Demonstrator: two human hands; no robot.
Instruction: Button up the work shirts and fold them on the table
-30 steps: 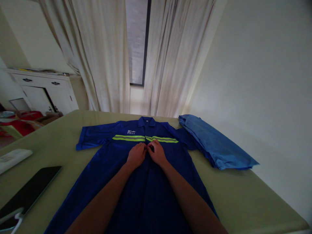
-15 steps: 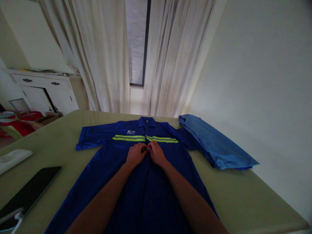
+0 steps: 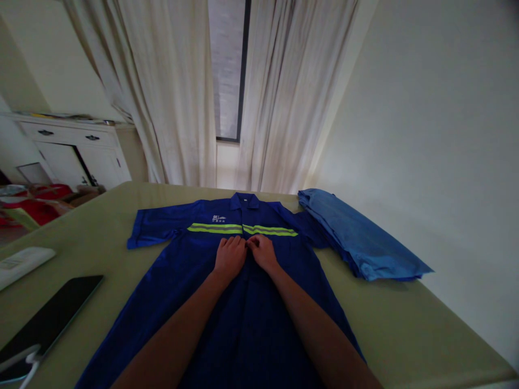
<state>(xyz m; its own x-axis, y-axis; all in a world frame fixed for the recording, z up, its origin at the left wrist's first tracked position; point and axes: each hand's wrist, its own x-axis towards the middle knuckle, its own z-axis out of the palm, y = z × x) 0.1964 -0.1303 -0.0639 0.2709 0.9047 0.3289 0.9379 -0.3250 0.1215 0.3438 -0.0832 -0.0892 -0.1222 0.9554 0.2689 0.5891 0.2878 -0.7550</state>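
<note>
A dark blue short-sleeved work shirt (image 3: 190,289) lies spread out flat, its collar at the far end and yellow-green reflective bands across the chest. My left hand (image 3: 230,258) rests on the front opening just below the bands, fingers bent and pressed together on the cloth. Right beside it, my right hand (image 3: 263,251) pinches the shirt's front edge between thumb and fingers. The fingertips of both hands nearly meet at the centre line. Any button between them is too small or hidden to make out.
Folded blue garments (image 3: 360,232) lie on the right of the greenish table (image 3: 409,329), by the wall. At left are a black phone-like slab (image 3: 48,319), a white device (image 3: 24,265) and a white cable (image 3: 30,359). Behind stand a white cabinet (image 3: 77,148) and curtains (image 3: 174,97).
My left hand has turned so its back faces up more and its fingers lie flatter on the shirt. My right hand stays pinched at almost the same spot.
</note>
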